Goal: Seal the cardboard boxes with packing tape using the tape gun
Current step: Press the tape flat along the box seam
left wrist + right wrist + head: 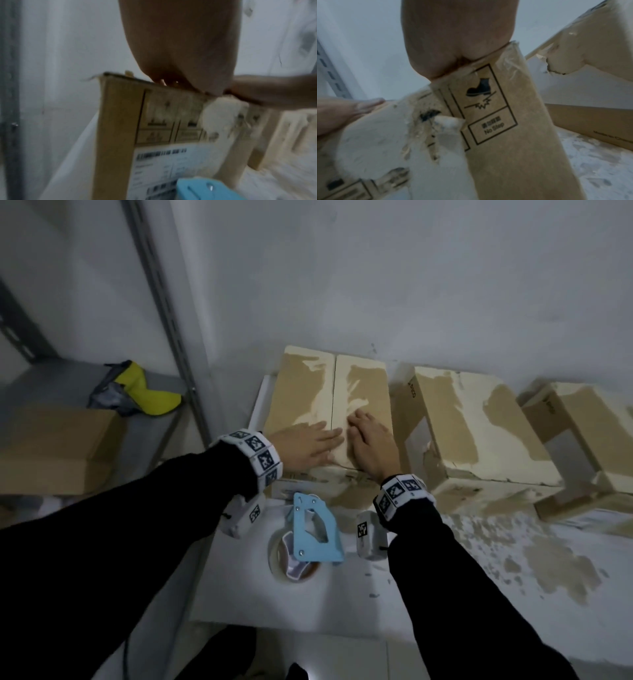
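Observation:
A brown cardboard box [308,392] with torn, peeled patches stands on the white table, its two top flaps meeting at a centre seam. My left hand [308,440] lies flat on the left flap and my right hand [368,436] lies flat on the right flap, both with straight fingers near the front edge. The box's front face [154,121] carries handling symbols and a white label; the "No Step" boot mark [481,89] shows below my right palm. The light blue tape gun [313,529] with its tape roll lies on the table just in front of the box, between my wrists.
Two more worn cardboard boxes [479,422] [582,433] stand to the right along the wall. A grey metal shelf [164,392] at left holds a brown box [51,450] and a yellow object [147,392]. The table's [513,577] right part is stained and flaked.

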